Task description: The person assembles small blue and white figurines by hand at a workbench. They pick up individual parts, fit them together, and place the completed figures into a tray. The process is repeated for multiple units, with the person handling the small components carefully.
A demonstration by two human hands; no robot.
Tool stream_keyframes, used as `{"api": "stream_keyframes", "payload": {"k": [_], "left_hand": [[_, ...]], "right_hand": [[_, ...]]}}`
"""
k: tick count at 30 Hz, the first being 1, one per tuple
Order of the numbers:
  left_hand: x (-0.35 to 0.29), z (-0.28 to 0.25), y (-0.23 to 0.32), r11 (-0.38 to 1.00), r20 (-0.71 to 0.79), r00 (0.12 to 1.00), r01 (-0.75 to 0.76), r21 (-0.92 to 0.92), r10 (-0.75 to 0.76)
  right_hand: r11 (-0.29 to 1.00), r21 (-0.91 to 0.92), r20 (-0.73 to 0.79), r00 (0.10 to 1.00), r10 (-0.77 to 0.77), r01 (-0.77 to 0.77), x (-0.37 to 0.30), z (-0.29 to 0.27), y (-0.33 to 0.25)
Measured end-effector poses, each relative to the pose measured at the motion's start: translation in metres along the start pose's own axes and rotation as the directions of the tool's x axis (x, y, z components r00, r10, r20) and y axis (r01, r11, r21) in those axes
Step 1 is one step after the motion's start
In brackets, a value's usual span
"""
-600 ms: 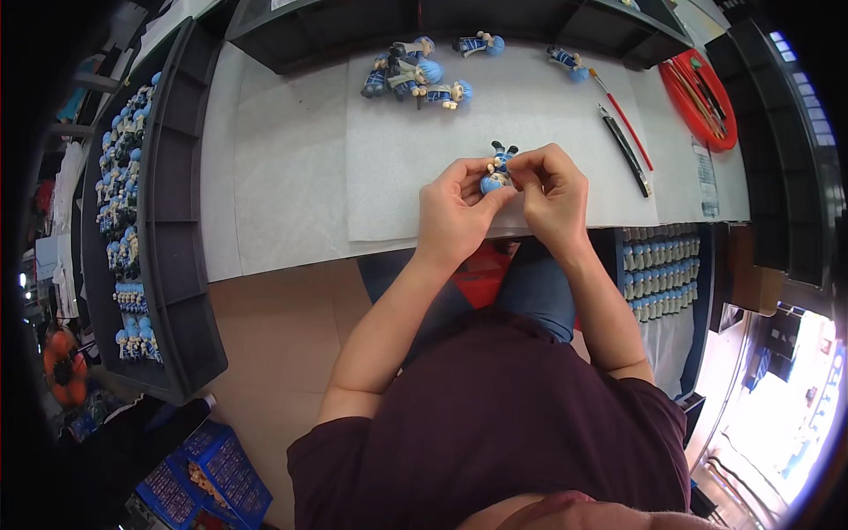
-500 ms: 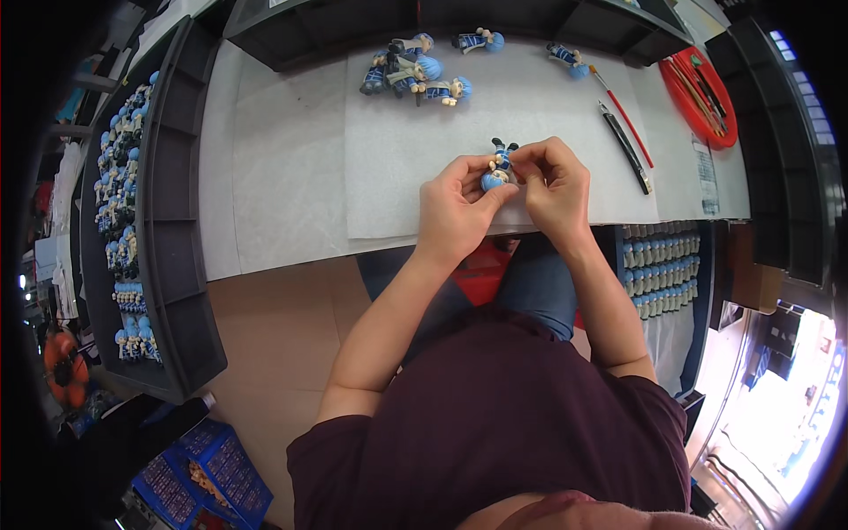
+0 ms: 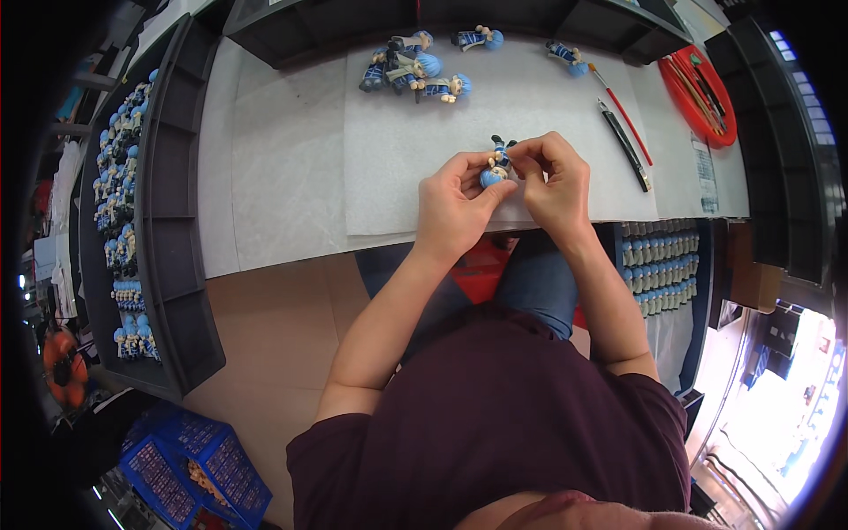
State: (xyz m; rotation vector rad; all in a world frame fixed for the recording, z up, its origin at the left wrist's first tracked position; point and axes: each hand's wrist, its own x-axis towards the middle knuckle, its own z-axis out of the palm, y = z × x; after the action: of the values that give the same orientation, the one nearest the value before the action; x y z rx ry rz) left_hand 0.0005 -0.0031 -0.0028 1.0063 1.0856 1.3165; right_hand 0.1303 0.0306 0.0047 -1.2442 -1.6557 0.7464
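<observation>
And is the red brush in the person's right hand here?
No, the red brush lies beside the black tool, apart from the right hand, whose fingers are at the figurine.

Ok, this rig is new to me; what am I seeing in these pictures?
No machine here: just a person, seen through a fisheye camera worn on the head and looking down, so straight edges curve. The left hand holds a blue-haired figurine, head toward the person; the right hand is at its side, its exact grip hidden. On the pale worktop lie more figurines, a red-handled brush, a black pen-like tool and a red dish. A black tray of figurines stands at left.
</observation>
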Motion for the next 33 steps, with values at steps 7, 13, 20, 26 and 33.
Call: {"api": "stream_keyframes", "payload": {"k": [7,13,20,26,33], "left_hand": [[0.001,-0.002,0.0,1.0,0.018,1.0,0.025,0.001,-0.025],[0.003,-0.004,0.002,1.0,0.051,0.998,0.028,-0.013,-0.028],[0.006,-0.015,0.002,0.994,0.162,0.986,-0.017,-0.112,0.035],[0.013,-0.015,0.026,0.986,0.149,0.989,0.015,-0.167,0.011],[0.02,-0.009,0.019,0.993,0.095,0.995,0.039,-0.114,-0.028]], "right_hand": [[0.993,-0.099,-0.1,0.992,-0.075,0.065,0.012,-0.009,0.012],[0.915,-0.401,-0.158,0.98,-0.119,0.047,0.034,-0.045,0.03],[0.984,0.122,0.011,0.992,0.127,-0.127,0.012,-0.048,0.009],[0.751,0.536,0.361,0.908,0.211,-0.387,-0.004,-0.028,0.009],[0.997,0.063,0.011,0.999,0.035,-0.035,0.003,-0.045,0.013]]}}
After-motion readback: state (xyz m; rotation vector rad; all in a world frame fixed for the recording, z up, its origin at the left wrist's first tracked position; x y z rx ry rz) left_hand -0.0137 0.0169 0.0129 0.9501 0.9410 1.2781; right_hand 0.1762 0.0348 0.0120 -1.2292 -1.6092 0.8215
